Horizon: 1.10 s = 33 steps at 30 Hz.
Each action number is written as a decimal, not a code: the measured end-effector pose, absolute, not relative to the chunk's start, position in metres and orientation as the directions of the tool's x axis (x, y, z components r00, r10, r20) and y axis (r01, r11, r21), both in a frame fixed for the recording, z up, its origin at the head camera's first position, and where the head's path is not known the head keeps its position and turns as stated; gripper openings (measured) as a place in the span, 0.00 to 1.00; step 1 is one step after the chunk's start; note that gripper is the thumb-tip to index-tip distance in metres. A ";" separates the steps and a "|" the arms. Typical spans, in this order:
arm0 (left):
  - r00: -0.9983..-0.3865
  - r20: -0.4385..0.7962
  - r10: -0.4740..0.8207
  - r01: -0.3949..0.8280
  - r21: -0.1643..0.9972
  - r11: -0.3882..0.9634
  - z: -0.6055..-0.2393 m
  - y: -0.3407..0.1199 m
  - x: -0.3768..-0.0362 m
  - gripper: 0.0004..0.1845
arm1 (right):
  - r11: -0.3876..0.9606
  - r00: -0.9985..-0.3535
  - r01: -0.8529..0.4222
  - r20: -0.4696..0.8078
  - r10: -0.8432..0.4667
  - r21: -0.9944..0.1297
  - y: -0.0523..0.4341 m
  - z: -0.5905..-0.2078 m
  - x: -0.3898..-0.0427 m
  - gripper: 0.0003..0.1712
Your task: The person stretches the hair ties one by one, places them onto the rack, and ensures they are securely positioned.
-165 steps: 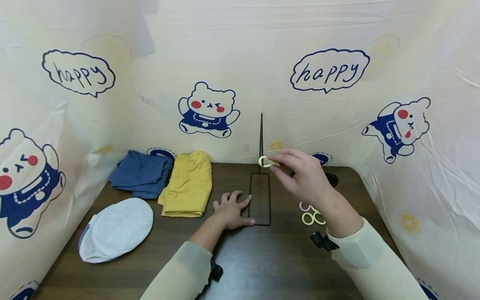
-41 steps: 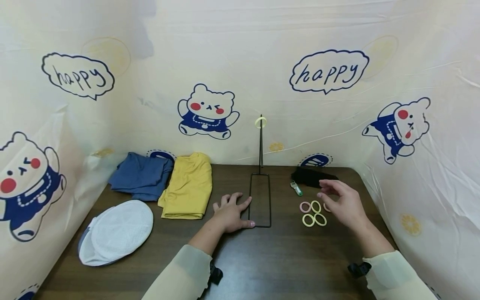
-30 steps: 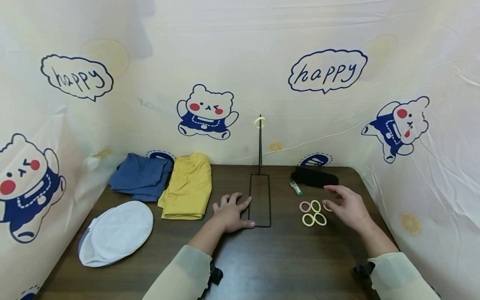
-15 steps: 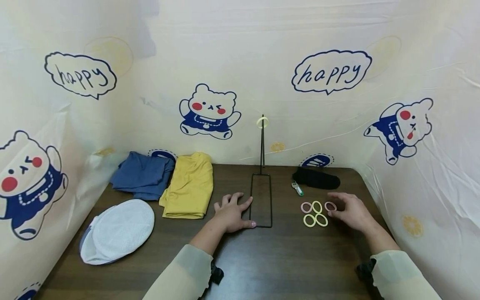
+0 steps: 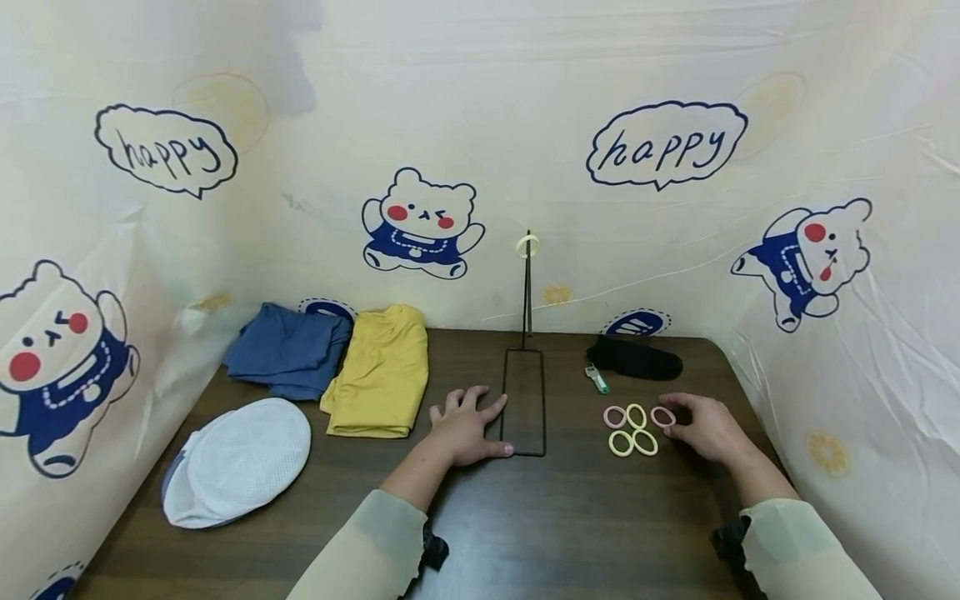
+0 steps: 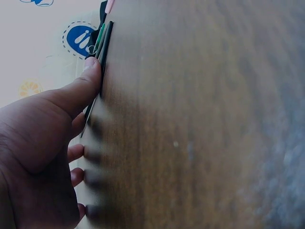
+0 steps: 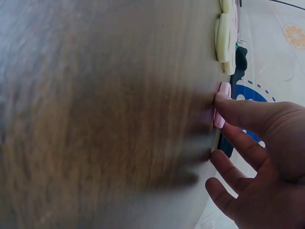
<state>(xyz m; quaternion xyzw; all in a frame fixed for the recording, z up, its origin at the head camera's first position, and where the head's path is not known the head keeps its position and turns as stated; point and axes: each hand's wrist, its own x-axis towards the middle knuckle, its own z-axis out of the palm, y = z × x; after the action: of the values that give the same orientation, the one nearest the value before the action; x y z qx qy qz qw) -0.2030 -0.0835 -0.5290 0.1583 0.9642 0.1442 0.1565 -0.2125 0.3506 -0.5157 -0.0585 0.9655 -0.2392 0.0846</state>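
My left hand (image 5: 467,429) lies on the table with fingers spread. Its thumb and index finger press on the flat rectangular base of a black wire stand (image 5: 544,400). A thin upright rises from the back of that base, and a pale yellow ring (image 5: 522,252) hangs near its tip. To the right, my right hand (image 5: 708,427) pinches a pink ring (image 5: 663,417) between thumb and index finger at table level. The right wrist view shows the thumb on that pink ring (image 7: 225,88). Beside it lie another pink ring (image 5: 614,407) and several yellow rings (image 5: 621,454), touching one another.
Behind the rings are a black cloth item (image 5: 637,358) and a small green-and-silver nail clipper-like object (image 5: 597,380). On the left sit folded blue cloth (image 5: 288,350), folded yellow cloth (image 5: 378,371) and a white cap (image 5: 238,462). A printed curtain (image 5: 480,108) encloses the table.
The yellow ring my right hand held now hangs on the stand. My right hand has moved right and down to the outer pink ring and taken hold of it. The left hand stays put.
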 end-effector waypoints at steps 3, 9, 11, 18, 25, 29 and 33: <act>-0.899 -0.260 0.353 0.260 0.332 0.907 -0.529 -0.083 -0.203 0.50 | 0.880 -0.979 -0.067 -0.137 -0.148 -0.471 0.350 -0.516 -0.212 0.24; -0.901 -0.260 0.348 0.258 0.325 0.910 -0.528 -0.083 -0.202 0.50 | 0.886 -0.981 -0.056 -0.138 -0.134 -0.460 0.350 -0.513 -0.212 0.19; -0.901 -0.260 0.348 0.259 0.321 0.911 -0.527 -0.083 -0.202 0.50 | 0.889 -0.983 -0.048 -0.137 -0.123 -0.455 0.351 -0.510 -0.211 0.18; -0.899 -0.266 0.348 0.260 0.315 0.913 -0.527 -0.084 -0.203 0.50 | 0.876 -0.992 -0.052 -0.078 -0.102 -0.480 0.346 -0.496 -0.207 0.16; -0.901 -0.260 0.348 0.262 0.312 0.913 -0.530 -0.084 -0.204 0.50 | 0.864 -0.989 -0.144 0.052 -0.137 -0.481 0.335 -0.484 -0.204 0.13; -0.900 -0.261 0.349 0.263 0.314 0.912 -0.529 -0.084 -0.204 0.50 | 0.860 -0.987 -0.158 0.075 -0.139 -0.485 0.328 -0.477 -0.202 0.11; -0.900 -0.258 0.350 0.264 0.317 0.911 -0.529 -0.083 -0.203 0.50 | 0.847 -0.976 -0.213 0.136 -0.168 -0.486 0.322 -0.471 -0.200 0.11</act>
<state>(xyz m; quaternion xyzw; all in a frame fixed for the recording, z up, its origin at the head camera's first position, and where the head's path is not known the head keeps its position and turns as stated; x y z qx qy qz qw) -0.2035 -0.0832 -0.5286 0.1591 0.9649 0.1383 0.1564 -0.2000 0.3219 -0.4712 -0.0992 0.9601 -0.2578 -0.0441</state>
